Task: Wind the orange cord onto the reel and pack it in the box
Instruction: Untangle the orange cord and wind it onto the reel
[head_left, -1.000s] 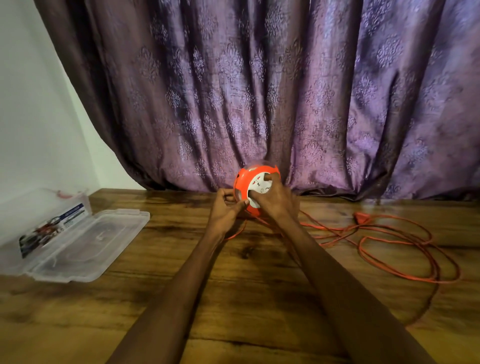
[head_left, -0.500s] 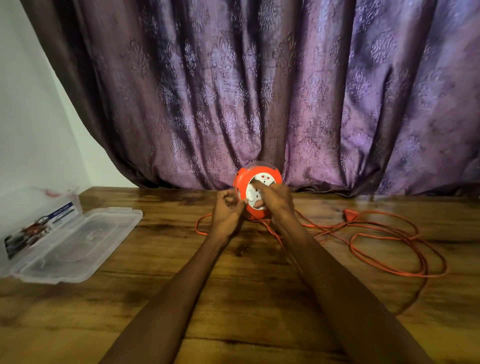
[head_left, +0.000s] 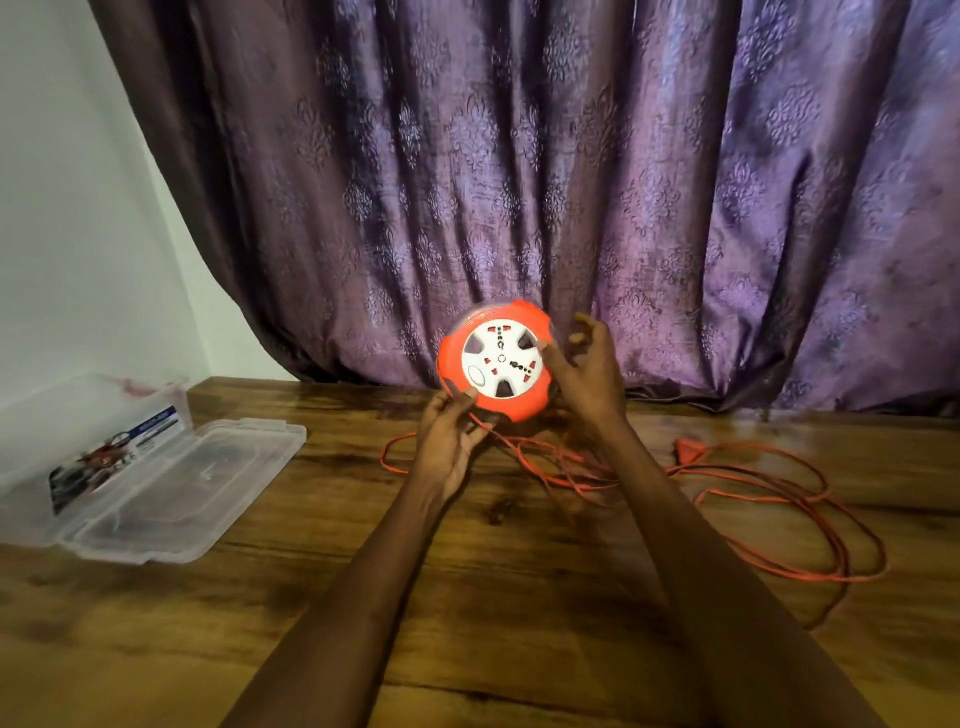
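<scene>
Above table (head_left: 467, 597), reel (head_left: 494, 371) now uncovered, right hand (head_left: 587, 369) shifted aside

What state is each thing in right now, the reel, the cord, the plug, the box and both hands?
reel: held upright off the table, socket face toward the camera
orange cord: mostly unwound, looped on the table
plug: lying on the table
box: open, lid flat
left hand: gripping the reel's lower edge
right hand: fingers spread beside the reel

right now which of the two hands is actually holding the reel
The left hand: its fingers grip the orange reel at the lower left rim. The right hand only touches the white face with a fingertip, its other fingers spread.
</scene>
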